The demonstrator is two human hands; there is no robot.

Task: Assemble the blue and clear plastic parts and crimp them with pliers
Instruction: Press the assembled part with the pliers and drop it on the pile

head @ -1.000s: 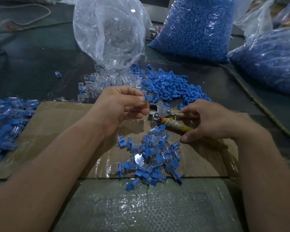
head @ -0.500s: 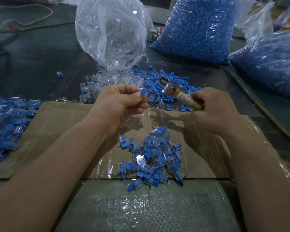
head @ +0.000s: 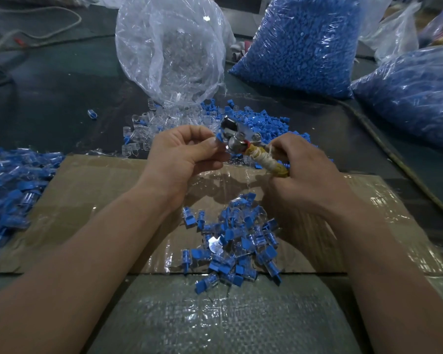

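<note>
My left hand pinches a small blue and clear part between thumb and fingers, above the cardboard. My right hand grips the tape-wrapped handles of the pliers. The metal jaws of the pliers sit at the part. A heap of joined blue and clear parts lies on the cardboard below both hands. Loose blue parts and loose clear parts are spread on the dark table behind the hands.
A taped cardboard sheet covers the table in front. An open clear bag of clear parts stands behind. Two full bags of blue parts stand at the back right. More joined parts lie at the left. A cord runs along the right.
My right hand picked the pliers up from the cardboard, lifted them and brought the jaws left to the part in my left hand. My left hand stayed nearly still.
</note>
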